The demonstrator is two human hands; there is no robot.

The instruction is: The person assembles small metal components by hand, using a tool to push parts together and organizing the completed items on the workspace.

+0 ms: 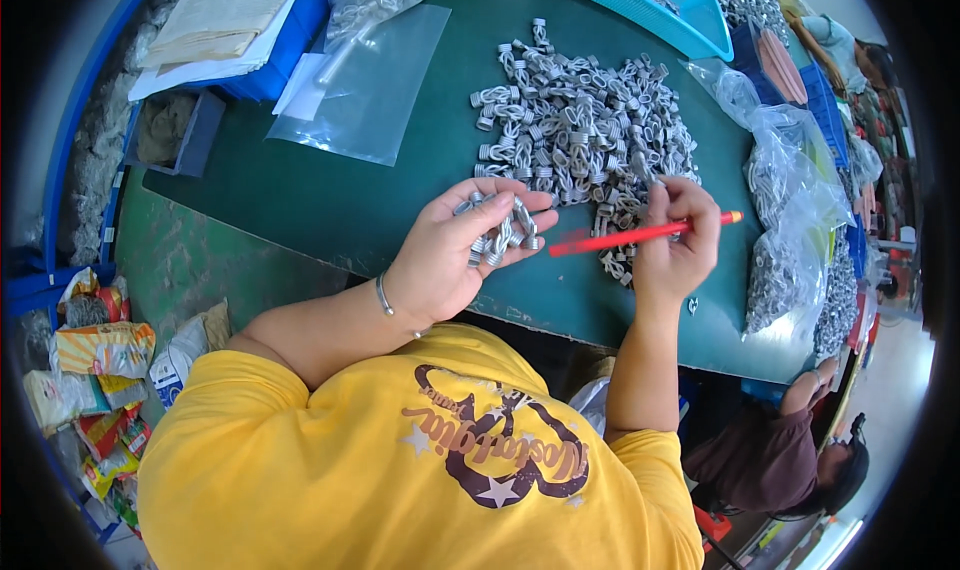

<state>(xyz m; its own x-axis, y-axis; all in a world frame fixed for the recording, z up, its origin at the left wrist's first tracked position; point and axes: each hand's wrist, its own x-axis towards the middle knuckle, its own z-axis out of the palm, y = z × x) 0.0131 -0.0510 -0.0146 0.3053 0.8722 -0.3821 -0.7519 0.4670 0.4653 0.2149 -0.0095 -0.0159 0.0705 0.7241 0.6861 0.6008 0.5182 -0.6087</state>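
Note:
Several small silver-grey metal pieces, each with a ribbed end and a twisted loop, lie in my left hand. Its palm is turned up and its fingers and thumb curl around them. To the right, at the near edge of a big heap of the same metal pieces, is my right hand. A slim red pen-like stick with a yellow end lies across its fingers. One metal piece shows at the tips of its thumb and forefinger, against the heap. Whether that piece is pinched is hard to see.
The green table carries a turquoise basket at the back and clear bags of metal parts at the right. A flat plastic bag and a blue bin under papers sit back left. Another person is at the lower right.

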